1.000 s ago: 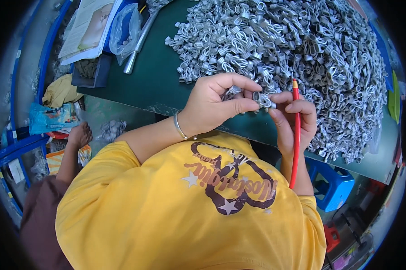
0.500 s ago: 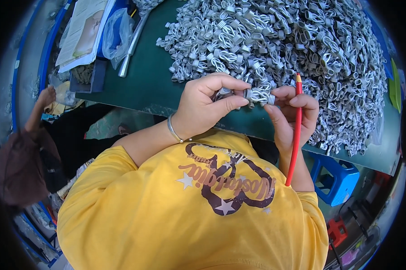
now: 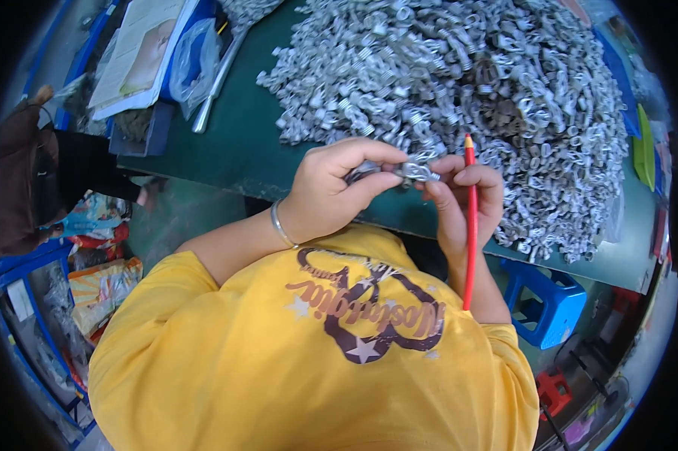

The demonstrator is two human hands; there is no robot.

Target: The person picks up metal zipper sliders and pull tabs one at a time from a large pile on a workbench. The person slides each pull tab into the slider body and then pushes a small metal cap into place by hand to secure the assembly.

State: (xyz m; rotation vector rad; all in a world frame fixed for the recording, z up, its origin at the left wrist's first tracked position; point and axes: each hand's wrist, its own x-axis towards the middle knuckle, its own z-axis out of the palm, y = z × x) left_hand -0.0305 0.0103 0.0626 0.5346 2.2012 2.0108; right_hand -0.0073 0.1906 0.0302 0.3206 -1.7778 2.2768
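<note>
My left hand [image 3: 331,180] is closed, with thumb and fingertips pinching a small silver metal piece with looped strands and a ribbed end [image 3: 416,172]. More silver metal shows behind those fingers, partly hidden by them. From the other side, the fingertips of my right hand [image 3: 470,197] touch the ribbed end of the same piece. A long red pencil [image 3: 471,240] stands between the right fingers, its tip pointing away from me. Just beyond both hands lies a large heap of similar silver pieces [image 3: 429,68] on the green table [image 3: 226,154].
At the far left of the table are papers [image 3: 132,64], a grey bin [image 3: 154,131] and a clear bag [image 3: 196,64] next to a silver wrapped bundle [image 3: 220,86]. A blue stool [image 3: 553,301] stands below right. Another person [image 3: 23,180] is at the left.
Both hands have shifted slightly left in the picture, still at the metal piece, which looks turned a little. The whole view has moved somewhat. The other person has moved farther away at the left.
</note>
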